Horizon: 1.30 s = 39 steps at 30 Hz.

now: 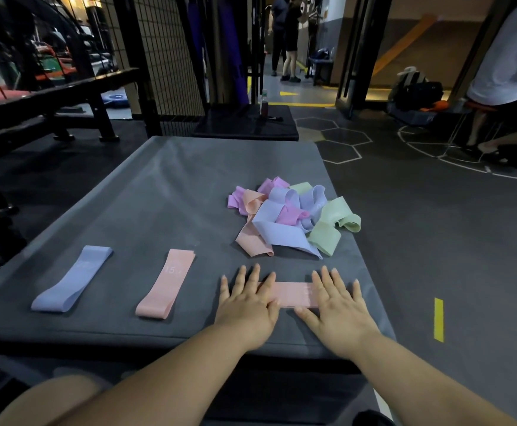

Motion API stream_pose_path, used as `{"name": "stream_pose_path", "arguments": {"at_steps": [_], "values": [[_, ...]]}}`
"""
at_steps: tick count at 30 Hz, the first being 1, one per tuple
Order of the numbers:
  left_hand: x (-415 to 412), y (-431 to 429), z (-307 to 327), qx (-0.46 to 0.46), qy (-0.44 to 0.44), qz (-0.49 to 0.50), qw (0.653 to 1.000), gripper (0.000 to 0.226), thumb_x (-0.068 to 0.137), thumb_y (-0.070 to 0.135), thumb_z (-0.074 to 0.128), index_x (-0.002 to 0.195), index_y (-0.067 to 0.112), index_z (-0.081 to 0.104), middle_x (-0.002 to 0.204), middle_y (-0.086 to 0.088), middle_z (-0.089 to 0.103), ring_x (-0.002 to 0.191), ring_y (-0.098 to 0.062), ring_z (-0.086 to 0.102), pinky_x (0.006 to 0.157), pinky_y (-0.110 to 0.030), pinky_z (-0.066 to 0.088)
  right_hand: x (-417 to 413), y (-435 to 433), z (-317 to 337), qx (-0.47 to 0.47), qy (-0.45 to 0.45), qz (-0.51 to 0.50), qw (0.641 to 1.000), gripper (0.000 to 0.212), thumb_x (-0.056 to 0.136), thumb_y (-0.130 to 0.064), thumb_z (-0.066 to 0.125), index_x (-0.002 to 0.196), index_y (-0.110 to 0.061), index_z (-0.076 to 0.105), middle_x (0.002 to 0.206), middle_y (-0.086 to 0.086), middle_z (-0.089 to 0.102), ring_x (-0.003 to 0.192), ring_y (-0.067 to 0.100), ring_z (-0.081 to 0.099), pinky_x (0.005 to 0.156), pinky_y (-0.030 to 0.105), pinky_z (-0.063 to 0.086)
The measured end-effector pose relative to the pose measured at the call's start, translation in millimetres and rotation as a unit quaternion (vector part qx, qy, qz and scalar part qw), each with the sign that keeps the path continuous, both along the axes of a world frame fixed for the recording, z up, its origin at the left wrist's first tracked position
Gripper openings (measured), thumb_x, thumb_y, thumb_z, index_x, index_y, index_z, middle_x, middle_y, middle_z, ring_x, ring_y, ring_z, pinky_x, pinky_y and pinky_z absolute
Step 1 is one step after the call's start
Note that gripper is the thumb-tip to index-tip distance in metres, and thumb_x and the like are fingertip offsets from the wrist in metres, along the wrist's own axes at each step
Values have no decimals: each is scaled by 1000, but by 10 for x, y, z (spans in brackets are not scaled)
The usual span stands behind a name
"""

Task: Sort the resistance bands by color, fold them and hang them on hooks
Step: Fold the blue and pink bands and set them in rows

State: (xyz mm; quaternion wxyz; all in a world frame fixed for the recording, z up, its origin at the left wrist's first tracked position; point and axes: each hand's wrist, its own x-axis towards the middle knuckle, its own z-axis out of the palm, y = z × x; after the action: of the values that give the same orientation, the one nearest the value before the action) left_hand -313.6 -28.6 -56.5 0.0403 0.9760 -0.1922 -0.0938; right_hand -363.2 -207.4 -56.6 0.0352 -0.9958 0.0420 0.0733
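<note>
Pinkish stretch fabric, faintly printed, is kept flat in the head view: the pink band lies crosswise near the front edge of the grey pad, its left end covered by the left hand and its right end by the right hand. The fingers of both hands are held straight and slightly spread, palms down, with nothing pinched; the band is judged to be smoothed so that a fold will lie even. To the left, well apart, a lilac band and a peach band are laid out as flattened loops, apparently one place per colour. Behind the hands a pile of lilac, pink, peach and green bands is left curled and tangled, soft and springy by the look. The pad is matte and lightly creased. No hooks can be made out.
</note>
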Motion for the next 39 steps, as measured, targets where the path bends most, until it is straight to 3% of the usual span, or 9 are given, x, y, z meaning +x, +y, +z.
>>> {"name": "stream_pose_path", "arguments": {"at_steps": [5,7,11,15,19,23,29,36,39], "values": [[24,-3,-7,2,15,0,1000,56,102,45,16,154,36,-4,162,2,-17,148,-25,-20,116,-56,-13,-6,6,20,13,14,-10,1000,111,61,-76,-20,155,-18,-12,163,-1,-17,148,17,-20,117,52,-12],[24,10,0,-4,21,0,1000,55,103,46,16,154,37,-3,162,4,-17,148,-25,-21,116,-55,-14,-4,-6,22,33,16,-20,999,96,78,-75,-8,156,-18,-10,163,-3,-14,149,14,-18,118,50,-13],[56,1,78,-56,54,25,997,50,103,45,11,153,42,6,162,11,-12,148,-24,-19,117,-52,-15,25,-79,52,94,-19,-51,994,57,105,-41,15,157,-20,5,164,-6,4,150,9,-6,122,42,-8],[127,14,121,-81,68,47,993,51,104,29,19,154,39,9,162,15,-1,149,-26,-13,120,-49,-8,45,-136,65,89,-30,-47,994,54,104,-21,22,157,-22,12,164,-8,12,151,10,-1,123,40,-3],[119,88,214,-95,66,50,992,56,104,18,26,154,34,9,163,12,6,150,-25,-9,121,-41,-4,63,-149,51,128,-80,-87,985,50,102,-30,35,151,-25,31,160,-7,25,149,11,14,121,33,8],[220,168,231,-117,79,20,990,53,103,14,28,152,31,25,162,13,13,150,-19,-3,121,-35,0,53,-149,140,150,-135,-158,967,31,91,-41,53,122,-34,57,134,-9,49,130,18,37,108,36,28],[321,224,303,-124,22,65,990,38,91,28,55,129,35,56,135,9,50,130,-22,41,102,-31,38,91,-151,326,148,-62,-232,960,24,82,-47,60,104,-38,65,120,-2,51,118,25,42,96,37,35],[458,75,417,-63,105,85,989,43,82,8,57,118,32,57,122,7,61,113,-20,55,98,-34,46,133,-151,376,150,-23,-242,958,32,79,-45,57,60,-19,61,80,-2,63,95,28,58,77,29,49],[496,31,445,-43,111,69,990,31,80,4,58,96,30,54,104,1,62,88,-23,52,89,-31,49,109,-126,383,172,-44,-224,958,37,85,-46,59,63,-17,65,72,-1,65,87,27,61,71,29,52]]}}
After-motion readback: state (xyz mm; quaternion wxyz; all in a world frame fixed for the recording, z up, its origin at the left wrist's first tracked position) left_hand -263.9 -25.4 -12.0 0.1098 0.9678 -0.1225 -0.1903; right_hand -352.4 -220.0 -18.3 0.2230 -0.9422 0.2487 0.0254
